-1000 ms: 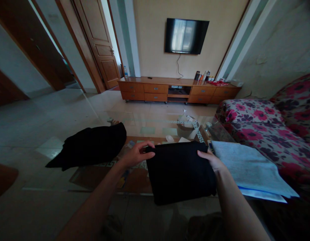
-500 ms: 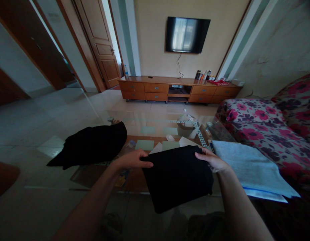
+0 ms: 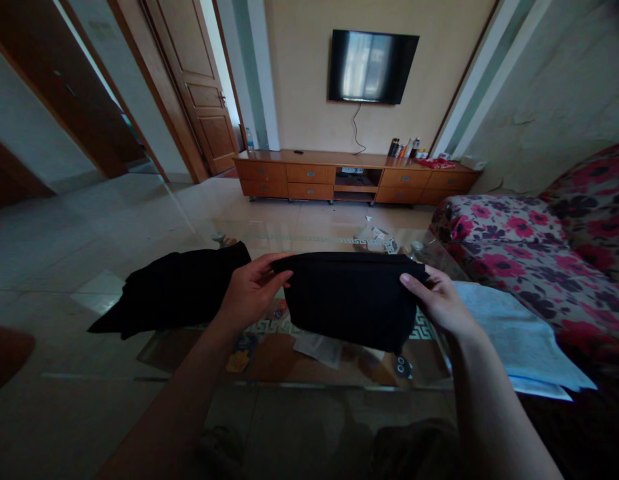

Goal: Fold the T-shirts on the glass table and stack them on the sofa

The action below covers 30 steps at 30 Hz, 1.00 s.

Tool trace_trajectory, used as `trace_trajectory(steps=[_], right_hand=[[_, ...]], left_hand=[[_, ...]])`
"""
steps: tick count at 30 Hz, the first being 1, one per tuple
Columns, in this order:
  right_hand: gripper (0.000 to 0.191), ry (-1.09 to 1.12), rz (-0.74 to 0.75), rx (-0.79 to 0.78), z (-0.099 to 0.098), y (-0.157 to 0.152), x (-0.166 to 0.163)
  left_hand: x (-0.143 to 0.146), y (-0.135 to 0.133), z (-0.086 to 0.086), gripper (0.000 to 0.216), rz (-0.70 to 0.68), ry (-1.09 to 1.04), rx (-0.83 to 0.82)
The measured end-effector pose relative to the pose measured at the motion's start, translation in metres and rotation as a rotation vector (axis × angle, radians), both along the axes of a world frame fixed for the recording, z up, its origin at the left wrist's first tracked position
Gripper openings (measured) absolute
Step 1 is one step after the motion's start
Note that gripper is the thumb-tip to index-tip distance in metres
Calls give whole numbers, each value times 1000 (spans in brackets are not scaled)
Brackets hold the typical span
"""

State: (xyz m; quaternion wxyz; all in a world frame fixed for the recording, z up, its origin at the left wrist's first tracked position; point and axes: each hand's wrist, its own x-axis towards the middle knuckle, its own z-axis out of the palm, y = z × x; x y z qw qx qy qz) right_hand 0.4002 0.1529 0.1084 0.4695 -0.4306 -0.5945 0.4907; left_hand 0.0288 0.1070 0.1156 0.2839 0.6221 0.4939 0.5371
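Note:
A folded black cloth [image 3: 352, 300], perhaps a garment, is stretched between my two hands above the glass table [image 3: 269, 383]. My left hand [image 3: 252, 290] pinches its upper left corner, thumb in front. At the upper right corner my right hand [image 3: 437, 297] grips it the same way. The cloth's lower edge hangs free, and its exact kind cannot be made out. Left of my left hand lies a second, crumpled black cloth [image 3: 169, 290] on the table. Light blue folded fabric [image 3: 509, 333] lies to the right, partly behind my right forearm.
Papers [image 3: 317, 348] and small items show through the glass. A flowered sofa [image 3: 519, 247] stands at the right. Farther off are a long wooden cabinet [image 3: 309, 175] with bottles on it, a wall-mounted television [image 3: 373, 67] and a wooden door [image 3: 192, 87].
Both hands have lifted the black cloth up and away from me. It now hangs more level and looks shorter, with papers beneath the glass uncovered below it.

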Motion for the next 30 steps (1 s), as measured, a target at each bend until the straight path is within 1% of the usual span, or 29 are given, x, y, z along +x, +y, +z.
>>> trace_trajectory(steps=[1,2,3,5,8,10,11,13,16,18,20,21,22,23,25,26,27,28,30], right_hand=[[33,-33,0,96,0,2,0],[32,-66,8,170,-4,4,0],[31,-97,21,217,-11,6,0],[30,-152,60,230,-32,10,1],[27,-255,157,159,-68,12,4],[29,-328,243,118,-83,8,7],[32,-363,294,100,-86,6,8],[37,-436,402,58,-87,-1,9],[45,-557,539,-23,-82,-11,9],[49,-598,609,-63,-79,-17,9],[45,-582,634,-115,-79,-20,8],[41,-552,605,-160,-81,-20,7],[37,-511,536,-218,-84,-19,6],[36,-462,421,-284,-88,-18,4],[40,-328,116,-421,-100,-12,-2],[42,-246,-16,-486,-105,-9,-7],[43,-162,-98,-549,-110,-6,-11],[44,-82,-119,-611,-114,-3,-17],[43,61,-43,-722,-116,2,-27]], left_hand=[[0,-1,1,33,27,32,88],[-1,-2,-2,25,37,76,159],[-2,-3,-9,19,35,129,212],[-7,-5,-30,11,-5,259,250],[-14,-13,-70,10,-148,493,172],[-16,-23,-89,15,-256,651,98],[-16,-28,-95,18,-297,719,65],[-13,-38,-99,22,-360,824,11],[-11,-48,-96,27,-437,920,-48],[-12,-50,-95,28,-495,983,-110],[-13,-50,-98,27,-548,1029,-185],[-13,-49,-100,25,-566,1037,-218],[-13,-48,-103,21,-567,1035,-240],[-11,-47,-105,16,-547,1025,-246],[-4,-45,-110,6,-454,989,-203],[1,-43,-113,7,-403,964,-161],[7,-41,-116,14,-357,937,-111],[13,-39,-120,23,-325,910,-61],[24,-35,-128,44,-315,886,8]])
